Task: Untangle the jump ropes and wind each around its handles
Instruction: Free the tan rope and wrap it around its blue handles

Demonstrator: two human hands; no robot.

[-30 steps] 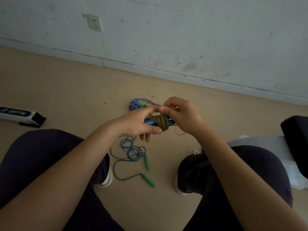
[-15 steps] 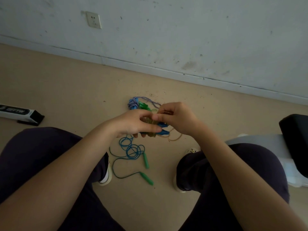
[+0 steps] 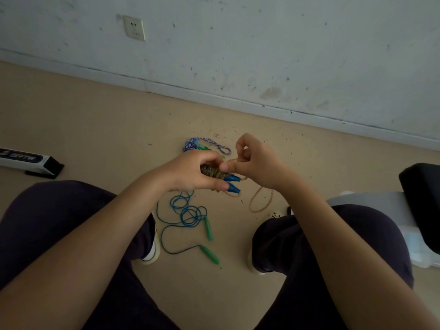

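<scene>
Your left hand [image 3: 190, 172] grips the pair of blue plastic handles [image 3: 232, 184] with the tan braided jump rope [image 3: 213, 172] wound around them; the fingers are curled round the bundle, held above the beige floor [image 3: 95, 129] between your knees. The handle tips protrude to the right of the thumb. Your right hand [image 3: 257, 163] sits just right of the bundle, its fingers pinching the loose tan strand. A free loop of that strand [image 3: 260, 201] hangs below the right hand. On the floor nearer you lies the thin blue cord jump rope with green handles [image 3: 190, 213], loosely coiled. Farther away lies a blue-and-white twisted rope [image 3: 209, 142], partly hidden behind the hands. At far left lies a black-and-white box [image 3: 28, 160].
</scene>
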